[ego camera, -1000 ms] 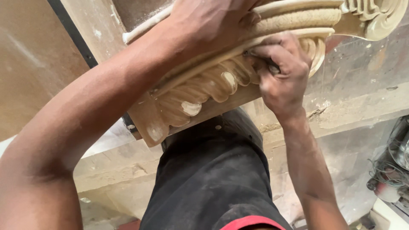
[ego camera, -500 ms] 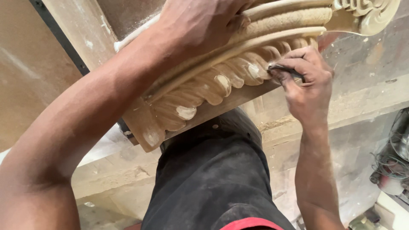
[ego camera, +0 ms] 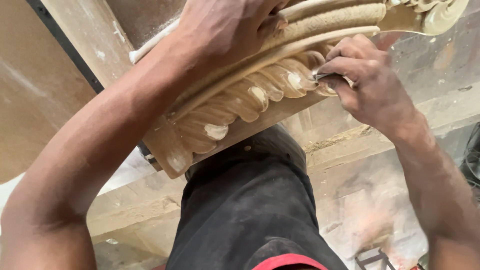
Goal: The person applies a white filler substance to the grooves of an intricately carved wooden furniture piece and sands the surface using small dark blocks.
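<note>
A curved carved wooden moulding point(ego camera: 235, 107) with leaf-shaped lobes and pale filler patches rests across my lap. My left hand point(ego camera: 227, 25) presses down on its upper rim and grips it. My right hand point(ego camera: 362, 80) is closed around a small thin metal tool point(ego camera: 326, 76), whose tip touches a lobe at the right part of the carving. Most of the tool is hidden inside my fingers.
My leg in dark dusty trousers point(ego camera: 250, 210) sits under the carving. A wooden board point(ego camera: 75, 40) with a dark edge leans at the upper left. Dusty wooden planks point(ego camera: 350, 145) lie below. A dark object point(ego camera: 472, 155) shows at the right edge.
My right hand has slid to the right along the carved lobes, from covering them to working with the tool tip on one lobe. My left hand keeps its hold.
</note>
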Action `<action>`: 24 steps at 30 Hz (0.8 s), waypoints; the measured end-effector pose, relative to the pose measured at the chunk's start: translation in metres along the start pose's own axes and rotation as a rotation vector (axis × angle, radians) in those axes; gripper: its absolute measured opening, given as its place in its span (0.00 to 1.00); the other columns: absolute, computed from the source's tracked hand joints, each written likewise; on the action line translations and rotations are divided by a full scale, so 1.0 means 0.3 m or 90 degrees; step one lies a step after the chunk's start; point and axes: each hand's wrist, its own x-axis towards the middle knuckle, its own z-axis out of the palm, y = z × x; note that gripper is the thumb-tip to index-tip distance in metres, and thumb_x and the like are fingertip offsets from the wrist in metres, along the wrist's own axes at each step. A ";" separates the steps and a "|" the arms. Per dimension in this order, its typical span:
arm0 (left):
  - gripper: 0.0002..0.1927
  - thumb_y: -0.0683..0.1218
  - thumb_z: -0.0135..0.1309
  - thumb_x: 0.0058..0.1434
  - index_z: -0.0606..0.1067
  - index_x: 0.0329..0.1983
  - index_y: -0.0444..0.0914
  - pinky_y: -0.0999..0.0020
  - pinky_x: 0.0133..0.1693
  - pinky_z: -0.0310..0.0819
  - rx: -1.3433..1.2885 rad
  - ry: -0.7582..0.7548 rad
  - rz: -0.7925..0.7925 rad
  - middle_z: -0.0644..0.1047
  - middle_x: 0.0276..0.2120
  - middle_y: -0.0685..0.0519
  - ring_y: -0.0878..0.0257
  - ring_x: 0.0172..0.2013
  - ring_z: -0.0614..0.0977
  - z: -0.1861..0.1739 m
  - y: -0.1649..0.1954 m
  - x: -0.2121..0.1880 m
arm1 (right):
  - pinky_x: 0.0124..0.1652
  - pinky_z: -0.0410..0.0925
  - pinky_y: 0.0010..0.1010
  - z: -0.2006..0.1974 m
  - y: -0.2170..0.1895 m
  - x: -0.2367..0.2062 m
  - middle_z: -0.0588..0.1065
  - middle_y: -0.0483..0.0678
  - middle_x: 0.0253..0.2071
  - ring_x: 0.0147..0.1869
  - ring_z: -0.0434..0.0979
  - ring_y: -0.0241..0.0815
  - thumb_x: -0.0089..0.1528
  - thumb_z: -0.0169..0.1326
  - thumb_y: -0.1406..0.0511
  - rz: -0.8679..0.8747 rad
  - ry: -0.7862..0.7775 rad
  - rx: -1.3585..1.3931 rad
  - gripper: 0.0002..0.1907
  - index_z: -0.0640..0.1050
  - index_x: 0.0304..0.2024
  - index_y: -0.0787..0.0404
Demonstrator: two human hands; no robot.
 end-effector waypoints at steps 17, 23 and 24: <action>0.08 0.45 0.60 0.69 0.80 0.40 0.34 0.63 0.21 0.72 0.010 0.017 -0.003 0.79 0.23 0.47 0.59 0.19 0.78 0.024 -0.006 0.001 | 0.44 0.70 0.26 0.146 -0.153 0.096 0.75 0.48 0.43 0.47 0.73 0.36 0.66 0.60 0.78 0.089 0.249 0.182 0.07 0.81 0.43 0.64; 0.07 0.45 0.60 0.68 0.81 0.39 0.34 0.63 0.20 0.71 0.015 0.025 -0.001 0.79 0.23 0.47 0.59 0.19 0.78 0.029 -0.009 0.013 | 0.44 0.72 0.25 0.168 -0.141 0.031 0.74 0.47 0.42 0.47 0.75 0.36 0.68 0.57 0.81 0.119 0.341 0.188 0.09 0.82 0.46 0.67; 0.07 0.45 0.60 0.68 0.81 0.39 0.34 0.63 0.20 0.71 0.014 0.026 0.001 0.79 0.23 0.47 0.59 0.18 0.78 0.031 -0.010 0.016 | 0.46 0.72 0.25 0.155 -0.133 0.001 0.73 0.48 0.44 0.47 0.75 0.36 0.69 0.59 0.80 0.160 0.346 0.207 0.06 0.81 0.46 0.68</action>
